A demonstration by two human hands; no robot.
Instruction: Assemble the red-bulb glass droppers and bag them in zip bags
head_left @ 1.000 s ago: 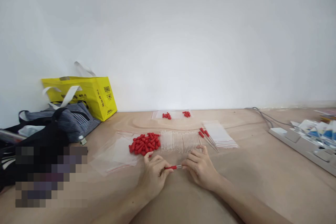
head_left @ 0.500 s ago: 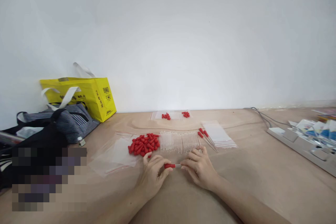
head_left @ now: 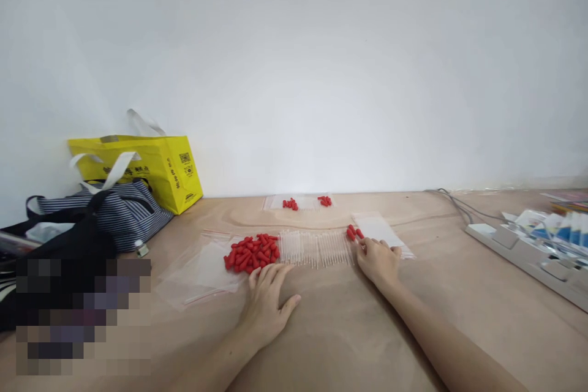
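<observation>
My left hand (head_left: 269, 303) is open, fingers spread and thumb apart. Its fingertips reach the near edge of a heap of red rubber bulbs (head_left: 250, 252). To the right of that heap lies a row of clear glass tubes (head_left: 316, 248), side by side. My right hand (head_left: 380, 260) is at the row's right end, its fingers curled together on a dropper. Red bulbs of droppers (head_left: 353, 232) show just beyond its fingertips; the fingers hide most of their glass stems. Partly behind the right hand is a clear plastic zip bag (head_left: 379, 229).
More clear bags (head_left: 202, 272) lie left of the heap. A further bag with small red bulbs (head_left: 290, 203) rests by the wall. Yellow (head_left: 179, 174) and striped (head_left: 131, 214) bags stand left. A white power strip (head_left: 514, 251) with grey cables lies right.
My right hand has moved right and away from me with the dropper, to the other droppers. My left hand has let go of the red bulb and spread its fingers.
</observation>
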